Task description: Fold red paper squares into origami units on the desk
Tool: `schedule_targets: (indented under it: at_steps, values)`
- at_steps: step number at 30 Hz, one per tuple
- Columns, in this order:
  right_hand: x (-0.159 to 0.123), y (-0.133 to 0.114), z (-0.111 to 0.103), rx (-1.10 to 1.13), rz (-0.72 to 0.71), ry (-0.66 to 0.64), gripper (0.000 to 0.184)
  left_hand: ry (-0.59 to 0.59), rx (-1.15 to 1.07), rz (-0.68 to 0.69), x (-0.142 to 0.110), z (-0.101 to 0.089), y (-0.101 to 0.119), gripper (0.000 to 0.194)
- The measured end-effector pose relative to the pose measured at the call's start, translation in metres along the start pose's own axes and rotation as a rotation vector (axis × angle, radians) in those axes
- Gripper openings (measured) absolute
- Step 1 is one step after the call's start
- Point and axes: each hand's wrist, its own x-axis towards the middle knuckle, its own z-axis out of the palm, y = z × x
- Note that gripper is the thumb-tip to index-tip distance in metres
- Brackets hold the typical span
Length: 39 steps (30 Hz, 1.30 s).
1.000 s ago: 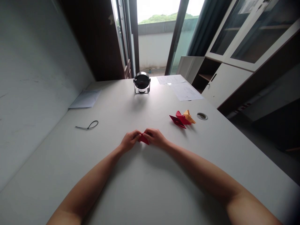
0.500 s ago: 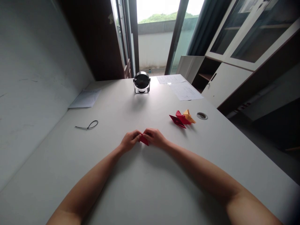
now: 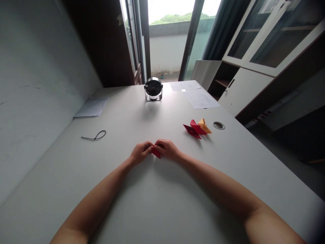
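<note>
A small piece of folded red paper (image 3: 156, 152) is held just above or on the white table, between my two hands. My left hand (image 3: 141, 151) pinches its left side, thumb and fingers closed. On the other side my right hand (image 3: 166, 148) grips the paper's upper edge, also closed. Fingers cover much of the paper, and one pointed corner sticks out below them toward me. To the right lie folded paper pieces: a dark red one (image 3: 192, 131), a brighter red one (image 3: 197, 126) and an orange one (image 3: 204, 126), close together.
A black cable tie loop (image 3: 98, 136) lies at left, with papers (image 3: 91, 107) behind it by the wall. A round lamp-like device (image 3: 153, 89) on a metal stand is at the back. Sheets (image 3: 200, 98) and a cable hole (image 3: 218, 125) are at right.
The exposed corner of the red paper has shifted very slightly down and left. Both hands stay nearly in place, still gripping it.
</note>
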Motion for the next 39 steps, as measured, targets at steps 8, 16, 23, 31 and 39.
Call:
schedule_targets:
  at_steps: [8, 16, 23, 31, 39]
  values:
    - [0.0001, -0.0017, -0.0005, -0.003, -0.002, -0.006, 0.026, 0.001, 0.004, -0.002, 0.0000, 0.0001, 0.0003, 0.024]
    - [0.0007, -0.0027, -0.0010, -0.021, -0.018, -0.007, 0.028, 0.006, 0.034, -0.015, -0.0013, 0.0003, 0.0000, 0.024]
    - [0.0008, -0.0026, -0.0013, -0.016, -0.028, -0.012, 0.027, 0.005, 0.066, -0.030, -0.0014, -0.0001, 0.0011, 0.024]
    - [0.0007, -0.0030, -0.0012, -0.018, -0.014, -0.018, 0.027, 0.018, 0.079, -0.025, -0.0009, 0.0005, 0.0014, 0.024]
    - [0.0008, -0.0024, -0.0009, -0.027, -0.029, -0.013, 0.028, 0.011, 0.077, -0.019, -0.0015, 0.0006, 0.0000, 0.024]
